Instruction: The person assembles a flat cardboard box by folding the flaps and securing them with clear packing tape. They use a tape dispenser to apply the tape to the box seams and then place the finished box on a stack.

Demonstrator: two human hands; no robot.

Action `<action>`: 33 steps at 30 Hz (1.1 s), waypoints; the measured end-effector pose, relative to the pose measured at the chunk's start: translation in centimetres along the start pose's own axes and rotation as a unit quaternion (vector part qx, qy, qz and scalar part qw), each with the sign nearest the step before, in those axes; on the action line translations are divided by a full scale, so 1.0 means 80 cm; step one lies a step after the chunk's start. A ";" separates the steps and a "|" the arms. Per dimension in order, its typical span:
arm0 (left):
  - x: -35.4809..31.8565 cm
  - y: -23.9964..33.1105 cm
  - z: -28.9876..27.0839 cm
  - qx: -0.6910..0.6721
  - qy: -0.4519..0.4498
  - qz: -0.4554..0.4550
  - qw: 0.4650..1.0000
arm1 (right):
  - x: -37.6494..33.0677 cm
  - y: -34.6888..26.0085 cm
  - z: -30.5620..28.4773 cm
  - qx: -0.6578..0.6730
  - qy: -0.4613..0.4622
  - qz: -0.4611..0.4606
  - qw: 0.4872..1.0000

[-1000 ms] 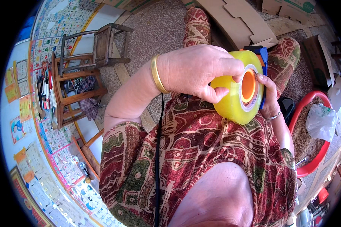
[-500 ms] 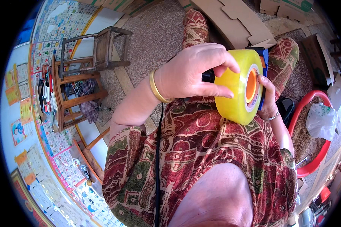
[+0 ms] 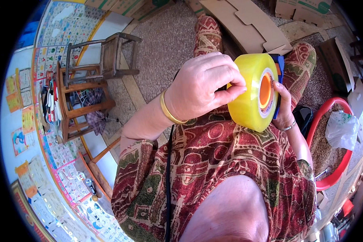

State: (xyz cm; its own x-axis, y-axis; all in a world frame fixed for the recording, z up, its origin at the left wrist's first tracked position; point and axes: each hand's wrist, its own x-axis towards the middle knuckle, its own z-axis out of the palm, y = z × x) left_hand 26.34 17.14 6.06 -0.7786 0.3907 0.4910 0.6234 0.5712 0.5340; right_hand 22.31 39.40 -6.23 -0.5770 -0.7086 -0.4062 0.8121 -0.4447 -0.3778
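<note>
A large roll of yellowish clear packing tape [image 3: 246, 109] with an orange core stands tilted over my lap. My right hand [image 3: 284, 107] grips its right side, thumb at the core and fingers hidden behind. Against the roll's far side sits a blue tape dispenser [image 3: 281, 66], mostly hidden. My left hand [image 3: 209, 82], a gold bangle at its wrist, is at the roll's left face. Its thumb and forefinger are pinched together at the tape's surface; anything between them is too small to make out.
Flattened cardboard [image 3: 246, 24] lies on the floor ahead. A wooden chair [image 3: 111, 54] and a wooden stool [image 3: 86, 109] stand to the left. At the right are a red hoop-shaped rim [image 3: 339, 169] and a white plastic bag [image 3: 342, 129]. A black cord [image 3: 168, 181] hangs down my front.
My left thumb and forefinger were apart over the tape roll and have closed into a pinch at its surface. The roll has barely shifted in my right hand.
</note>
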 end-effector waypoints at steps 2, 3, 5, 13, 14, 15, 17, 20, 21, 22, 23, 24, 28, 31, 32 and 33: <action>0.003 0.000 0.000 -0.005 -0.005 -0.013 1.000 | 0.000 0.000 0.001 -0.003 0.004 0.003 1.000; 0.003 -0.001 0.000 -0.006 -0.009 -0.018 1.000 | 0.001 -0.001 0.003 -0.001 0.001 0.006 1.000; 0.005 -0.002 0.001 -0.013 -0.024 -0.015 0.999 | 0.000 0.000 0.004 -0.002 0.002 0.011 1.000; 0.012 -0.018 0.006 -0.061 -0.069 0.022 0.996 | 0.002 -0.001 0.002 -0.028 -0.011 0.013 0.999; 0.012 -0.018 0.006 -0.070 -0.069 0.013 0.995 | 0.002 -0.001 0.002 -0.028 -0.012 0.012 0.999; 0.012 -0.019 0.005 -0.079 -0.070 0.005 0.994 | 0.001 -0.002 0.003 -0.028 -0.013 0.012 0.999; 0.011 -0.019 0.003 -0.094 -0.074 -0.005 0.993 | 0.001 -0.001 0.004 -0.031 -0.016 0.010 0.999; 0.009 -0.020 -0.004 -0.116 -0.078 0.000 0.990 | 0.000 -0.001 0.004 -0.037 -0.017 0.007 0.999; 0.008 -0.019 -0.007 -0.126 -0.075 0.008 0.989 | -0.002 -0.002 0.007 -0.038 -0.015 0.008 0.999; 0.008 -0.020 -0.009 -0.136 -0.073 0.017 0.988 | -0.003 -0.003 0.009 -0.040 -0.011 0.008 0.999; 0.007 -0.021 -0.009 -0.134 -0.078 0.006 0.988 | -0.003 -0.002 0.009 -0.041 -0.011 0.007 0.999; 0.006 -0.022 -0.009 -0.132 -0.083 -0.005 0.988 | -0.002 -0.002 0.009 -0.042 -0.011 0.006 0.999; 0.004 -0.021 -0.008 -0.132 -0.074 -0.034 0.988 | 0.000 -0.001 0.005 -0.033 -0.006 0.011 0.999; 0.003 -0.021 -0.008 -0.108 -0.064 -0.033 0.992 | 0.002 -0.001 0.003 -0.045 -0.007 0.004 0.999; 0.004 -0.020 -0.009 -0.100 -0.066 -0.033 0.992 | 0.002 -0.001 0.004 -0.044 -0.005 0.003 0.999; 0.005 -0.018 -0.010 -0.092 -0.067 -0.032 0.993 | 0.002 -0.001 0.004 -0.044 -0.002 0.002 0.999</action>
State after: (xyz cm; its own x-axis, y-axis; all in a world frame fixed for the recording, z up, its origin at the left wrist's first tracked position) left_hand 25.20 15.85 6.02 -0.8120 0.4579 0.3618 0.5651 0.4619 0.6836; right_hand 22.15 39.15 -5.99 -0.5725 -0.7133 -0.4043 0.8040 -0.3916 -0.4475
